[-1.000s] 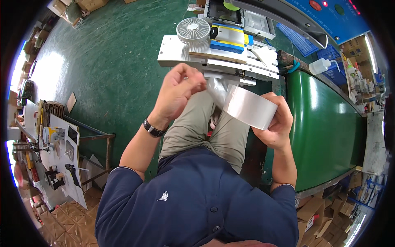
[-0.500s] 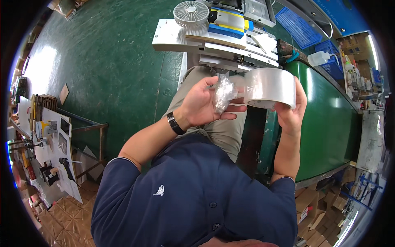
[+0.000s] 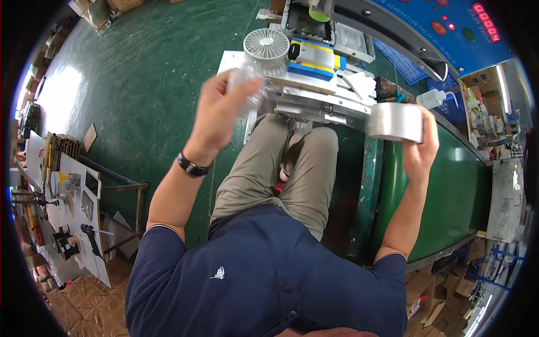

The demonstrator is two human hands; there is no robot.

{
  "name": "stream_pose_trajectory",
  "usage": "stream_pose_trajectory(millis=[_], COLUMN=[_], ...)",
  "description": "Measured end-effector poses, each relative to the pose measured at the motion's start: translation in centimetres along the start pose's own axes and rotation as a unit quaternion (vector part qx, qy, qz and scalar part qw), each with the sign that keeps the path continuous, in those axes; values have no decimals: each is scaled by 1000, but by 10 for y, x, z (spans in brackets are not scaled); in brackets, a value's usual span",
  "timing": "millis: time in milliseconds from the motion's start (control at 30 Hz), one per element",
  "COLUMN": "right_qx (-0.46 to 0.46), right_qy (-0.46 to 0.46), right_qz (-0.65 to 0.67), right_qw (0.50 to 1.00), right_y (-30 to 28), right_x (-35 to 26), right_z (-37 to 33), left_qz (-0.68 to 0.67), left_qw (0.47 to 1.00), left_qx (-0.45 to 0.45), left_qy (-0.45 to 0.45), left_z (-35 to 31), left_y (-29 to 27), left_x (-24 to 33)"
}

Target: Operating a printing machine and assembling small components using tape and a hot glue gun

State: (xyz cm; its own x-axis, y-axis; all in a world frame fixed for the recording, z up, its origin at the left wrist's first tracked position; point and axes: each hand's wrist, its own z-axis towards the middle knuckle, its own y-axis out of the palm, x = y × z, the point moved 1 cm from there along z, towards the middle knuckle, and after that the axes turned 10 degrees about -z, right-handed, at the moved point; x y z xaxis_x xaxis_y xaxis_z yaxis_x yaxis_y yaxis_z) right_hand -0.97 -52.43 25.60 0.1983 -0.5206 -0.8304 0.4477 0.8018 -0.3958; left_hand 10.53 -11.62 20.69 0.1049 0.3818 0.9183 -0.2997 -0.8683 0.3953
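My right hand [image 3: 422, 147] is closed around a wide roll of clear packing tape [image 3: 393, 122], gripping its right side with the thumb below. Out at the left, my left hand [image 3: 216, 115] is raised and smeared by motion. Its thumb and fingers pinch a crumpled wad of clear tape [image 3: 254, 100]. The wad looks see-through and blurred, so its edges are hard to make out. Whether a strip still joins the wad to the roll, I cannot tell.
Ahead stands a metal machine bed with a white fan [image 3: 266, 45] and a blue-and-yellow block [image 3: 314, 59]. A blue control panel [image 3: 449, 28] rises at the far right. A green curved surface [image 3: 449, 191] lies right, near a white squeeze bottle [image 3: 431, 98].
My hands have moved apart: the left went left and away with the crumpled tape, its fingers closing on it, and the right shifted right with the roll. More of the machine shows.
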Motion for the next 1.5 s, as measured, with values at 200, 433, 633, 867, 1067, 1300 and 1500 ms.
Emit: stream_pose_trajectory(millis=[200,433,633,867,1067,1300,1500], right_qx=[66,4,-2,-9,-8,-2,-13], right_qy=[106,76,115,124,126,114,113], right_qz=[157,74,70,47,21,26,15], right_qw=[980,994,991,991,992,993,993], right_y=[6,37,45,50,51,53,53], right_x=[54,53,64,66,61,71,72], right_z=[53,87,97,101,100,104,102], left_qz=[219,505,578,623,638,675,698], left_qw=[966,849,809,774,753,726,705], left_qx=[61,63,53,44,50,48,50], left_qy=[120,145,93,103,152,123,117], left_z=[51,85,96,106,107,113,114], left_y=[17,23,32,30,33,37,40], left_x=[45,67,76,71,67,65,64])
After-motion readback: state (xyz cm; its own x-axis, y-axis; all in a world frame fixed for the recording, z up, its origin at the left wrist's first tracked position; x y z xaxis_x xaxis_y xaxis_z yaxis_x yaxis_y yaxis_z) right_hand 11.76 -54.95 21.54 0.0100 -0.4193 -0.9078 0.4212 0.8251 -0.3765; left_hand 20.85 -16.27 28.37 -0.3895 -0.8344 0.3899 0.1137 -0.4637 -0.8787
